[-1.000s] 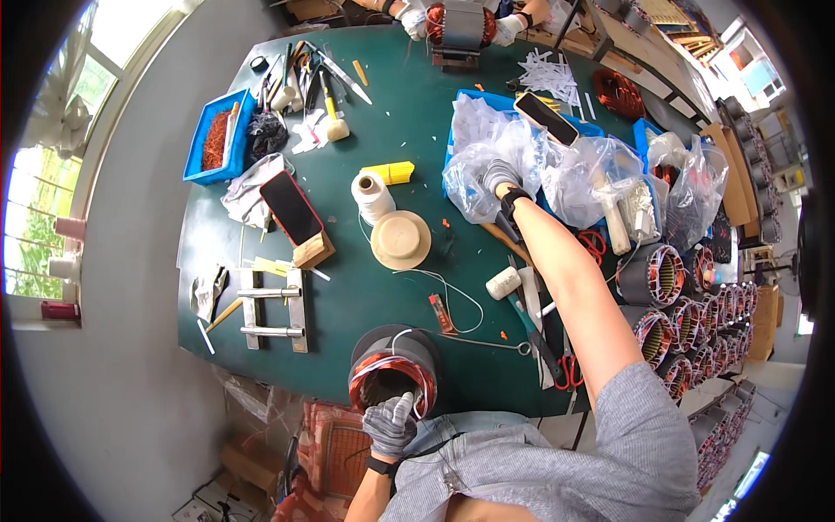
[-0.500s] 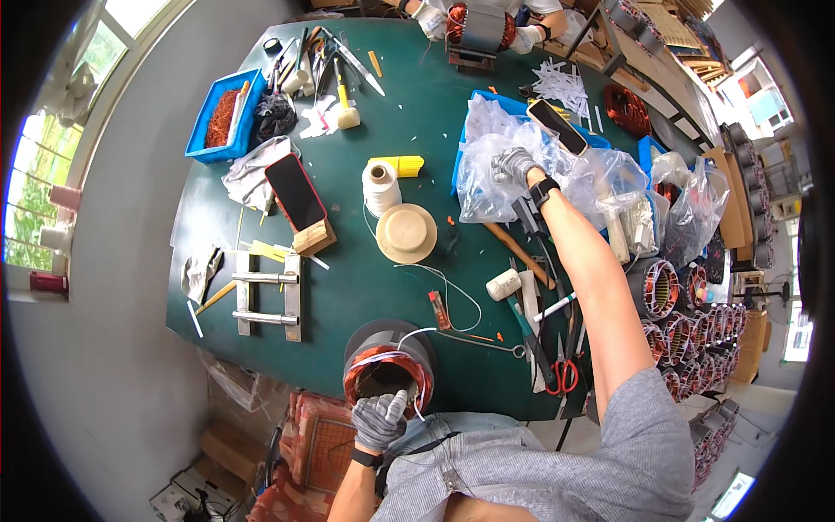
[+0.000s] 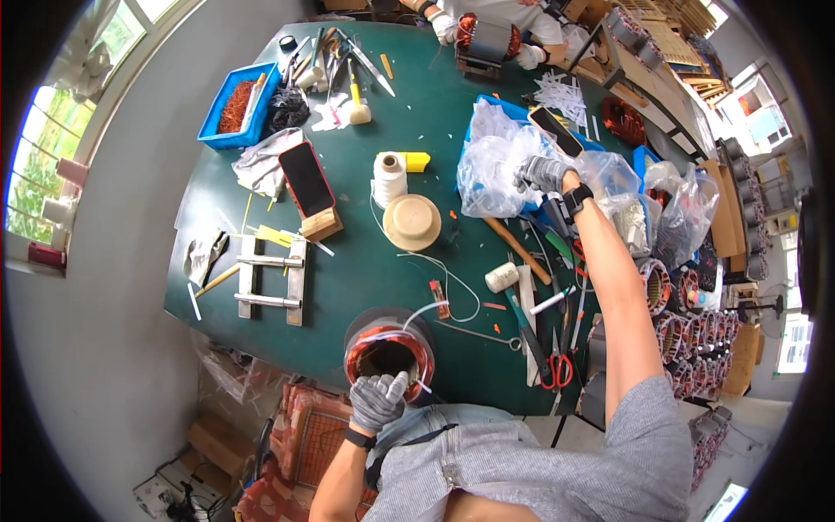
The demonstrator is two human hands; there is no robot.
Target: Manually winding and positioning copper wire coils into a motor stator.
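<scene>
A motor stator (image 3: 426, 337) with copper windings lies at the table's near edge, its open bore facing me. White cord is laced around its winding end, and a white sleeve sticks out of it. My left hand (image 3: 378, 402), in a grey glove, is closed on the lower left rim of the windings, thumb up. Out to the right, my gloved right hand (image 3: 544, 174) rests on a crumpled clear plastic bag (image 3: 491, 161) in a blue tray (image 3: 484, 103). Its fingers are bent into the plastic; their tips are partly hidden. A black phone (image 3: 557, 130) lies just beyond it.
Mid-table stand a white thread spool (image 3: 390, 179) and a beige round block (image 3: 411, 222). A metal bar frame (image 3: 271, 280) lies left, near a propped phone (image 3: 306, 178). Red-handled scissors (image 3: 557, 372) and a mallet (image 3: 502, 277) lie right. A co-worker's gloved hands hold another stator (image 3: 487, 39).
My right hand has shifted a little to the right over the plastic bag. My left hand stays at the stator's rim. The whole view has turned slightly.
</scene>
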